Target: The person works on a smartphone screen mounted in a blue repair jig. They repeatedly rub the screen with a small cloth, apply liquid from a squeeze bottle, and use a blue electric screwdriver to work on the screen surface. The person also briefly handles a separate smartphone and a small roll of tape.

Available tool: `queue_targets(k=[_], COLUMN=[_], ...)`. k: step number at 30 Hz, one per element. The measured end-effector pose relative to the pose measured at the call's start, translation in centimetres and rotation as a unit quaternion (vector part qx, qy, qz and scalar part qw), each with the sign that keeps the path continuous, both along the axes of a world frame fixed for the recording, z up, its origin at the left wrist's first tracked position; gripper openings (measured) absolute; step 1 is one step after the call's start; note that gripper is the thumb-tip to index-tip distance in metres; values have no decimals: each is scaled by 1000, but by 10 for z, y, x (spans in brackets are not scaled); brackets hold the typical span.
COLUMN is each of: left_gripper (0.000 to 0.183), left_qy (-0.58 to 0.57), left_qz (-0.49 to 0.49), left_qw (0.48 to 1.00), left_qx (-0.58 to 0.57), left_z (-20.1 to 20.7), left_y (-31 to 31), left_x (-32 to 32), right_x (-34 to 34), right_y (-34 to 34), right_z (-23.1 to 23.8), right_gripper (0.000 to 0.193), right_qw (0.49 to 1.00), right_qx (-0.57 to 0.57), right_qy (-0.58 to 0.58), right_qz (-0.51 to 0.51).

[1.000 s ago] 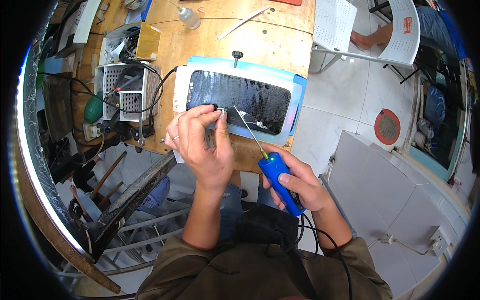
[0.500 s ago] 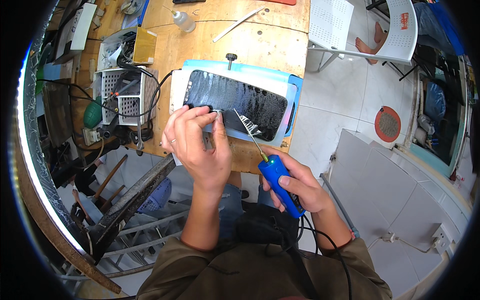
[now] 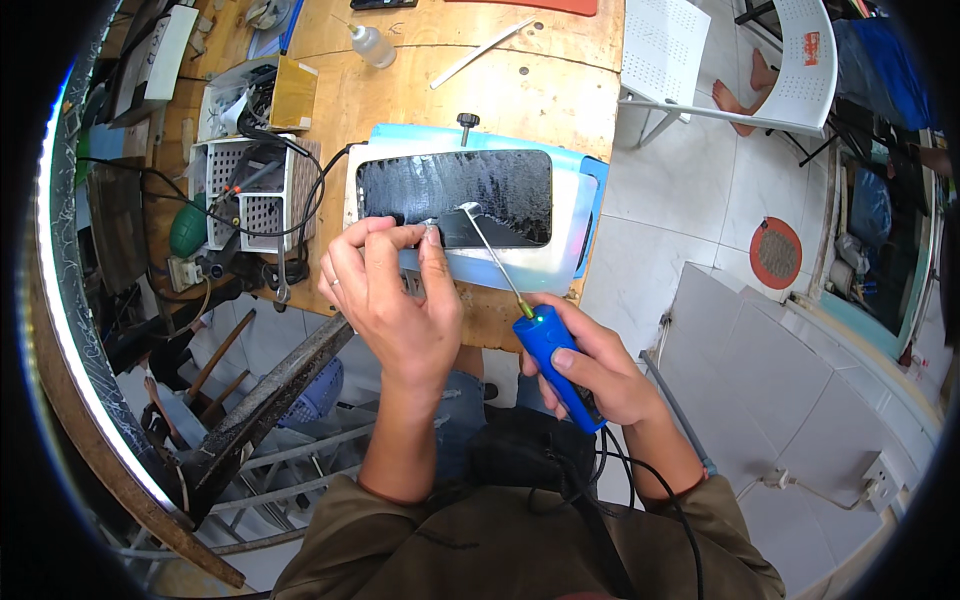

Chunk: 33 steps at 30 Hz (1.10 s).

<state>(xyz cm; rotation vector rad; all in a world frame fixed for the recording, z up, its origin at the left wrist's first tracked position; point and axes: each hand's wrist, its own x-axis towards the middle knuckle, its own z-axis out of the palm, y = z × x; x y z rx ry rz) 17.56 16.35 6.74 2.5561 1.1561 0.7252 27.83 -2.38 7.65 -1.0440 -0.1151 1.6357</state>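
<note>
**Head view: two hands work glue off a phone screen on a wooden bench**

Head camera looks down on a wooden workbench (image 3: 520, 90). At its left edge stands a white slotted basket (image 3: 250, 190) with black cables spilling over it, and a green-handled tool (image 3: 187, 228) lies just beside the basket. Farther back sit a small clear bottle (image 3: 372, 45) and a thin pale strip (image 3: 497, 50).

Near the front edge of the bench lies a light blue mat (image 3: 590, 200), and on it a white holder carrying the phone screen (image 3: 455, 190), dark and smeared with patchy residue.

The left hand (image 3: 395, 305) rests at the screen's near edge. Its thumb and forefinger are pinched together on a small pale shred of film or glue at the glass; what exactly the shred is cannot be told.

The right hand (image 3: 600, 370) is closed around the blue handle of a corded tool (image 3: 555, 365), a small green light showing at the handle's top. Its thin metal shaft runs up and left, and the tip touches the screen just beside the left fingertips. A black cord leaves the handle toward the person's body.

To the right, off the bench, a white plastic chair (image 3: 800, 70) stands on the tiled floor (image 3: 680, 220).
</note>
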Motion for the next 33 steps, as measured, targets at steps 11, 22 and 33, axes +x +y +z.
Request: queue_targets(k=[11,22,33], left_gripper=[13,13,16], left_qy=[15,5,-30], left_qz=[-1,-2,-38], left_qw=[1000,1000,999], left_qx=[-5,16,-20], left_z=[2,7,4], left_y=[1,-3,13], left_x=[-1,-2,-7], right_x=[12,32,18], right_y=[-41,-72,7], right_z=[21,37,18], right_gripper=[69,87,64], right_qw=[999,970,991], right_qx=[-35,-34,52], right_qy=[2,-84,-113], right_qz=[-29,-224,37])
